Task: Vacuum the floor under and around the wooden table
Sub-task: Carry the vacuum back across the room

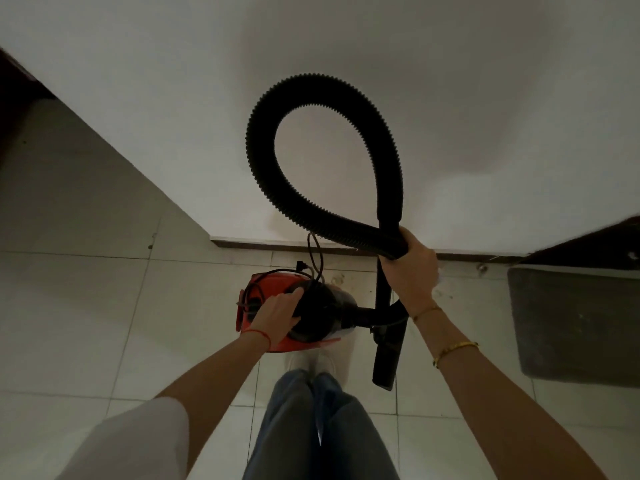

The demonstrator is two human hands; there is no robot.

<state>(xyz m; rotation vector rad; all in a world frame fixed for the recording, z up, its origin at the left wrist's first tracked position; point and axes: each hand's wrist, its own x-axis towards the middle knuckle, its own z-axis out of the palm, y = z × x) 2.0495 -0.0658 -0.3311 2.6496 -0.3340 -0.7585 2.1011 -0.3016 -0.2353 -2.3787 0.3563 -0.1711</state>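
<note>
1. No writing can be read on the vacuum cleaner (277,306), red and black, standing on the tiled floor (86,306) near the white wall (173,98).
2. Left hand (277,315) grasps its black top.
3. Right hand (410,268) grasps the ribbed black hose (263,109), looped upward.
4. A grey mat (575,320) lies to the right.

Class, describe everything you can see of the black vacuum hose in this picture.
The hose is black, ribbed and flexible, plastic by its look. It rises in one tall loop in front of the white wall. The loop crosses itself at the bottom, where the right hand grips the crossing, held above the floor. Below the hand a smooth black tube runs down toward the floor nozzle. A stretch of hose near the floor joins the red vacuum, whose top the left hand holds.
</note>
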